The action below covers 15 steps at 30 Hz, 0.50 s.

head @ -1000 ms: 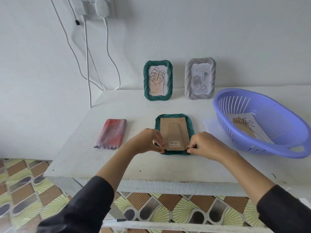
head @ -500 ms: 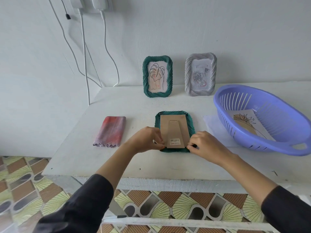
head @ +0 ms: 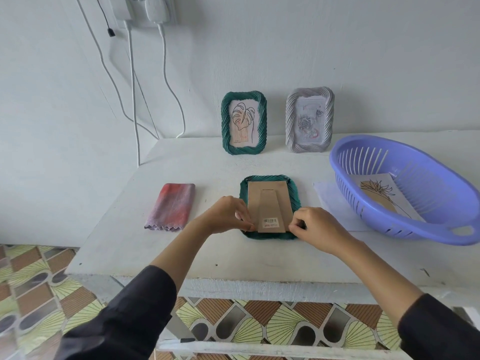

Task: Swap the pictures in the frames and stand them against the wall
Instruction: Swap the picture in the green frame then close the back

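Pinched, apparently, the near corners of the backing board (head: 267,201) with curled fingers (head: 244,222) of left hand (head: 223,214) and right hand (head: 317,227); worked over the face-down green frame (head: 270,236) near the middle of the bench (head: 207,253) front edge; risked creasing the board, or skidding the frame forward, through uneven pulling.

Looks like a home, prob. a plain room corner: white-painted table (head: 233,255) vs. a bare white wall (head: 337,48), phone chargers (head: 155,9) plugged in up top, patterned floor tiles (head: 33,281), plastic basket (head: 415,229), folded cloth (head: 171,206) & small decor frames (head: 225,123).
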Available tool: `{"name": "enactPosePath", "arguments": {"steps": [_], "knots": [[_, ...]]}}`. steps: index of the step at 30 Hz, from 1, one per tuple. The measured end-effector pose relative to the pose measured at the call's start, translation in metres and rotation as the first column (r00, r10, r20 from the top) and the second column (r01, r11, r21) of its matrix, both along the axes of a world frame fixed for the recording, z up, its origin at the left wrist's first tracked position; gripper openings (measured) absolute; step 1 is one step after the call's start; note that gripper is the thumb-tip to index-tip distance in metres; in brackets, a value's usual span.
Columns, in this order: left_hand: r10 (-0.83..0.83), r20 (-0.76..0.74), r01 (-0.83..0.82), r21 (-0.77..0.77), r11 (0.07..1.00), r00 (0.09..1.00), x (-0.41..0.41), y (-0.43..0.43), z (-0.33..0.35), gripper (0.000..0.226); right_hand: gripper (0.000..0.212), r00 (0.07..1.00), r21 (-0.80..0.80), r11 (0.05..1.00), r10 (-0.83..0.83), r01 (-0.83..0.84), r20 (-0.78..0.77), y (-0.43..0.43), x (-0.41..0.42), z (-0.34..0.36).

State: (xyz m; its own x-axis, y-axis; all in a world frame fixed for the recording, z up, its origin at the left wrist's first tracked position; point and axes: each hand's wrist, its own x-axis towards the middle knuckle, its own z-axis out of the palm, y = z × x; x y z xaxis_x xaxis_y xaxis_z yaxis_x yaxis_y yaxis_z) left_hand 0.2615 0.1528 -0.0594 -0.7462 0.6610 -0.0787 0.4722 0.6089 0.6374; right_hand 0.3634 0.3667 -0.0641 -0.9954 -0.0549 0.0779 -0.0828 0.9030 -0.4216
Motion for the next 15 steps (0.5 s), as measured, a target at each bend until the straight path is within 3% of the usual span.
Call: {"name": "enactPosePath", "arguments": {"steps": [3,6,11,15], "knots": [[0.179,0.064,-0.188,0.177,0.966,0.982,-0.005,0.001,-0.003,0.013,0.011,0.994,-0.202,0.976,-0.07,0.086,0.082,0.005,-0.009,0.007],[0.406,0.042,-0.4,0.294,0.868,0.913,-0.015,0.007,-0.005,0.015,0.016,0.972,-0.262,0.937,-0.229,0.232,0.044,0.012,-0.032,0.013],[0.508,-0.039,-0.485,0.237,0.841,0.861,-0.04,0.026,-0.004,0.022,0.029,0.933,-0.268,0.897,-0.358,0.351,0.025,0.018,-0.085,0.014],[0.515,-0.082,-0.497,0.177,0.85,0.853,-0.061,0.042,-0.009,0.028,0.025,0.931,-0.212,0.908,-0.364,0.362,0.031,0.011,-0.11,0.009]]}}
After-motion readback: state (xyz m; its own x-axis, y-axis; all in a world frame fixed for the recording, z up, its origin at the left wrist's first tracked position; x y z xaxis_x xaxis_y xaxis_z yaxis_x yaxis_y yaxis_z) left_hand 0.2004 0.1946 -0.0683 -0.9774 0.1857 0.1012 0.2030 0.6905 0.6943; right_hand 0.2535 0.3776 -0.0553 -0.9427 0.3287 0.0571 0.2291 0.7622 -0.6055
